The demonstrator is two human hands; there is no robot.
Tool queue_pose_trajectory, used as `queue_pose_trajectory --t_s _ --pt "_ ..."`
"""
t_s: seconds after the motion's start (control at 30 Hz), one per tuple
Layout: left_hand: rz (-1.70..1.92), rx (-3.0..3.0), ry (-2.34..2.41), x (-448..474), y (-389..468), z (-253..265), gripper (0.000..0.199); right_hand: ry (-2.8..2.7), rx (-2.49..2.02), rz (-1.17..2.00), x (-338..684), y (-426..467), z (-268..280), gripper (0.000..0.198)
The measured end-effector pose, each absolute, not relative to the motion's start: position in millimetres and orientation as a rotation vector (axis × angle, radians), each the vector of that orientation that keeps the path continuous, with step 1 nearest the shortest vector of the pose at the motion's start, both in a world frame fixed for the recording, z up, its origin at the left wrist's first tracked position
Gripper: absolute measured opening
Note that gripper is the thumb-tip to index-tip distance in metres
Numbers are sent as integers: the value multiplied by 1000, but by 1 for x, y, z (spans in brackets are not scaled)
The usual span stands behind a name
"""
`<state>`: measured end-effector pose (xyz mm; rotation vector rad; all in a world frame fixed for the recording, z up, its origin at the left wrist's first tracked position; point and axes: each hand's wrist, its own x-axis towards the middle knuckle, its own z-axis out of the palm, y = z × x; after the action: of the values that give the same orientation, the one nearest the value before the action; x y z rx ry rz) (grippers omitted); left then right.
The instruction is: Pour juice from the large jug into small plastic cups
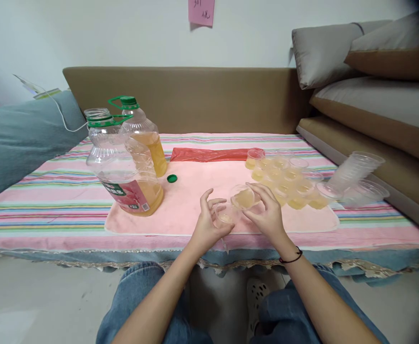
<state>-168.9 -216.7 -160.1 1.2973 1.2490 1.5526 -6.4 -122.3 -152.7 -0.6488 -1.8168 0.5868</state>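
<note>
My left hand [211, 222] is closed around a clear plastic cup [226, 217] above the front of the pink towel. Little or no liquid shows in it, though fingers cover part. In my right hand [267, 210] is a second clear cup [243, 198] with pale yellow liquid, tilted toward the left one; their rims meet or nearly meet. To the right stand several clear cups of yellow liquid [284, 184], packed close together. Whether liquid runs between the two held cups cannot be made out.
An uncapped large bottle [123, 172] stands left, before a capped one [152, 143]. A green cap [172, 178] lies beside them on the pink towel [188, 191]. Red plastic [209, 155] lies behind. Stacked clear cups [356, 174] lean at right, near piled cushions [381, 100].
</note>
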Motion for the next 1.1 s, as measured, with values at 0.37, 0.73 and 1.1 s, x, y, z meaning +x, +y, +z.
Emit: queue_pose_trajectory --t_s 0.37,0.73,1.1 --pt "1782 1250 1618 -212 -199 -151 94 -1319 -831 1324 -11 -98 -190 69" --pt "1904 1035 1781 -243 -195 -160 93 -1264 -860 1421 -9 -88 -209 79" --pt "1780 1157 1851 -233 -192 -166 92 -1301 -905 1471 12 -93 -218 82"
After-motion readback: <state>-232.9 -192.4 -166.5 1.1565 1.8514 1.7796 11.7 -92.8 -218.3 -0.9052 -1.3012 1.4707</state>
